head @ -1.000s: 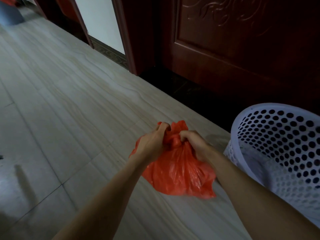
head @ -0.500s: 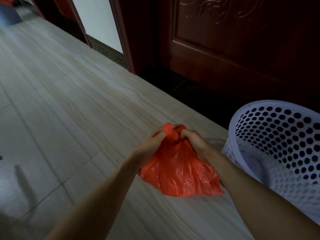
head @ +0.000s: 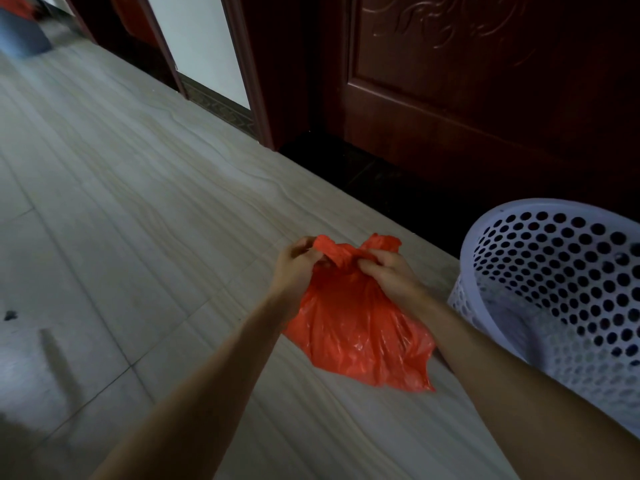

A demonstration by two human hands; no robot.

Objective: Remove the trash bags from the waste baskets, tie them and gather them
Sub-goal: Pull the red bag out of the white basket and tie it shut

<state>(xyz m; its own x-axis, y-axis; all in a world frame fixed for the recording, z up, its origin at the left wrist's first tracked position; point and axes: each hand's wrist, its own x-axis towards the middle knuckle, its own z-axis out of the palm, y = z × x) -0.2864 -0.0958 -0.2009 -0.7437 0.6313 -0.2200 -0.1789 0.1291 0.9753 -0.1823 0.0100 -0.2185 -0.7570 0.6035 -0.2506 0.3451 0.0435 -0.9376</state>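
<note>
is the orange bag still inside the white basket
No, both hands hold the orange bag over the floor, left of the white basket.

The trash bag [head: 360, 327] is hanging at centre over the floor [head: 138, 220], the waste basket [head: 561, 289] sitting at its three o'clock, probably touching neither; the door [head: 467, 98] is standing at twelve.

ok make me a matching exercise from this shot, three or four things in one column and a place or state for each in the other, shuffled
Things
1. thin orange plastic trash bag
2. white perforated plastic waste basket
3. dark carved wooden door
4. left hand

Places or states
A. stands at the right edge, no bag inside
B. held up off the floor, its top gathered
C. pinches the bag's left tail
D. closed, behind the basket

Pairs: 1-B, 2-A, 3-D, 4-C
</note>
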